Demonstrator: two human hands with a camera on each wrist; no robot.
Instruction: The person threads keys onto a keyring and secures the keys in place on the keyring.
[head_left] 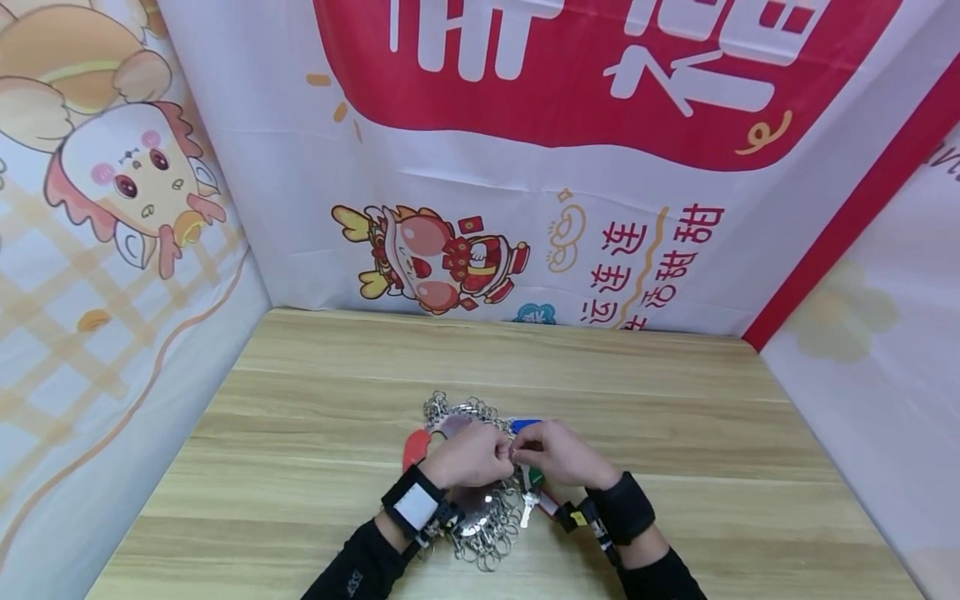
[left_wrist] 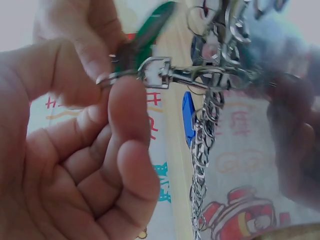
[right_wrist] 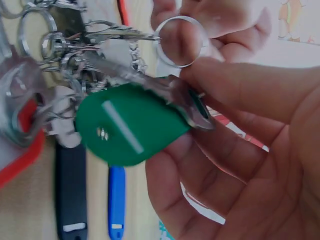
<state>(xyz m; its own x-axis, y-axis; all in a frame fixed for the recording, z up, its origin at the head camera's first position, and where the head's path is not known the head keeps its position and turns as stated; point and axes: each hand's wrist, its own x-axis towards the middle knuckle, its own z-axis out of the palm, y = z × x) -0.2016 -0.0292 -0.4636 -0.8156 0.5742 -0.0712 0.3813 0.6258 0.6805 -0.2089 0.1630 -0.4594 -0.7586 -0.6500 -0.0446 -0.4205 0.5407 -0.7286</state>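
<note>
Over a heap of metal rings and clasps point(head_left: 483, 542) my two hands meet. My left hand point(head_left: 468, 457) pinches a key ring point(right_wrist: 204, 46) between thumb and forefinger; a swivel clasp point(left_wrist: 187, 75) extends from it in the left wrist view. Close against it, my right hand point(head_left: 562, 454) pinches the same ring with its fingertips. Beside the right fingers hang a green leather-like tag point(right_wrist: 125, 127) and a key point(right_wrist: 190, 105). Another silver key point(head_left: 528, 508) dangles below the hands in the head view. A shiny mirror-like plate point(head_left: 472, 504) lies under the left hand, partly hidden.
A red tag point(head_left: 415, 448) lies left of the heap. A blue tag point(right_wrist: 116, 200) and a black tag point(right_wrist: 71, 190) sit side by side. The wooden table point(head_left: 300, 400) is bounded by printed cloth walls point(head_left: 450, 175) at back and sides.
</note>
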